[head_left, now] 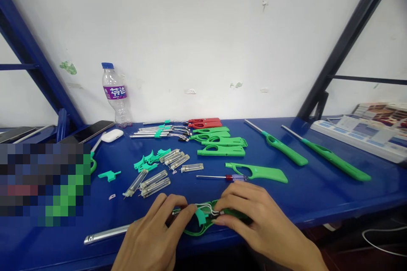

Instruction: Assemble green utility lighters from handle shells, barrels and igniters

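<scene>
Both my hands work on a half-open green lighter body [203, 220] lying at the near edge of the blue table [318, 194]. Its silver metal tube [108, 233] sticks out to the left. My left hand [155, 233] pinches the lighter near its teal trigger piece. My right hand [251, 216] presses its fingertips on the white wires and the handle end. A small screwdriver [222, 177] with a red and clear handle lies just beyond my hands.
Green handle shells [222, 146], red shells [203, 123], teal triggers [149, 160], clear fuel tubes [155, 182] and metal tubes lie mid-table. Two assembled green lighters [282, 148] lie at right. A water bottle [116, 95], phone and earbud case stand at back left. A blurred patch covers the left.
</scene>
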The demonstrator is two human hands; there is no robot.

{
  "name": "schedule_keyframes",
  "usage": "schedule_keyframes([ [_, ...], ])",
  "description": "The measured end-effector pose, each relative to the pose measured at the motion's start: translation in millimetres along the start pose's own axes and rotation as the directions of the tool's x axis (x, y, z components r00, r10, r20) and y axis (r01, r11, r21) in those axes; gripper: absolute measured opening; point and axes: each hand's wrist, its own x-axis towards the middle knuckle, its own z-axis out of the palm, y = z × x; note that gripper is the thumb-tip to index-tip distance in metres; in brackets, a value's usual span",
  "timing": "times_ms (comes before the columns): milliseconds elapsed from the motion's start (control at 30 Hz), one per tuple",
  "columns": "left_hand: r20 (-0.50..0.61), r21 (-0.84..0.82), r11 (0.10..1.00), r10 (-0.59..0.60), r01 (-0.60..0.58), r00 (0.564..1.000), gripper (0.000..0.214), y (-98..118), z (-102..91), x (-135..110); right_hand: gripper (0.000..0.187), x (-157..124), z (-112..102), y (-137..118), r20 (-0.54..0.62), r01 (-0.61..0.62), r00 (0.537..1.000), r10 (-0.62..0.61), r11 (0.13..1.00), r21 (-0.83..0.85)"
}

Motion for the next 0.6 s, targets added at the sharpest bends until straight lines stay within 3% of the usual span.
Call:
schedule_keyframes([
  [233, -0.023, 0.013, 1.0, 0.015, -0.015, 1.0, 0.06, -3, 3.0, -2, 0.009, 2, 0, -3, -0.012, -0.013, 1.0, 0.013, 1.0, 0.013],
  [400, 0.047, 0.016, 0.999, 0.033, -0.034, 0.998, 0.057, 1, -2.8, -1, 0.018, 1, 0, -2, -0.041, -0.028, 0.999, 0.028, 1.0, 0.012],
  [600, 0.043, 0.042, 0.992, 0.121, -0.123, 0.992, 0.035, 3, -8.2, 0, 0.006, -1, -2, -3, -0.04, 0.002, 0.999, -0.001, 1.0, 0.031],
])
